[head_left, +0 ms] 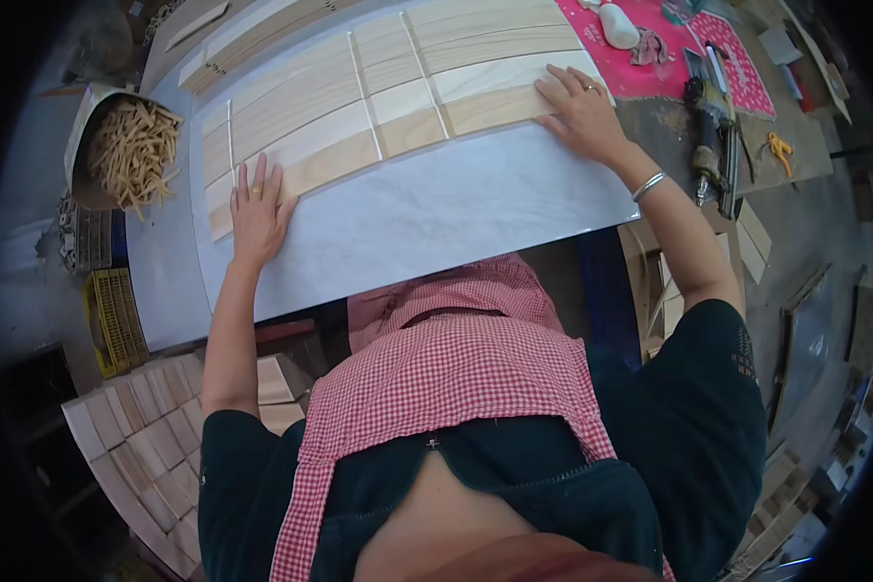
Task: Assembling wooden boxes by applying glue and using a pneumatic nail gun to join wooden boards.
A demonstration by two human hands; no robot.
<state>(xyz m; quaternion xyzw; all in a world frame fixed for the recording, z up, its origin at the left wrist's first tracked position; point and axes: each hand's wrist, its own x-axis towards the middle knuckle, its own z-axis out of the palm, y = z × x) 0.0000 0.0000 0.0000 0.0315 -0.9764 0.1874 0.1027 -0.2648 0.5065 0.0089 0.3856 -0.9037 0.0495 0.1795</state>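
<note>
Several pale wooden planks [310, 121] lie edge to edge across the white, marbled tabletop [427, 213]. Thin white lines [363, 87] run across them at three places; whether these are glue or strips I cannot tell. My left hand [259, 218] rests on the left end of the nearest plank [330, 173], fingers spread and pointing away from me. At the opposite end, my right hand [587, 114] lies over the planks' right edge with its fingers outstretched. Neither hand holds anything.
A container of small wooden sticks [134, 145] stands at the left edge. On the right are a nail gun [708, 145], an orange hand tool [778, 150] and a white bottle [618, 26] on pink cloth [640, 82]. Stacked wood blocks [145, 446] and a yellow crate [116, 320] sit lower left.
</note>
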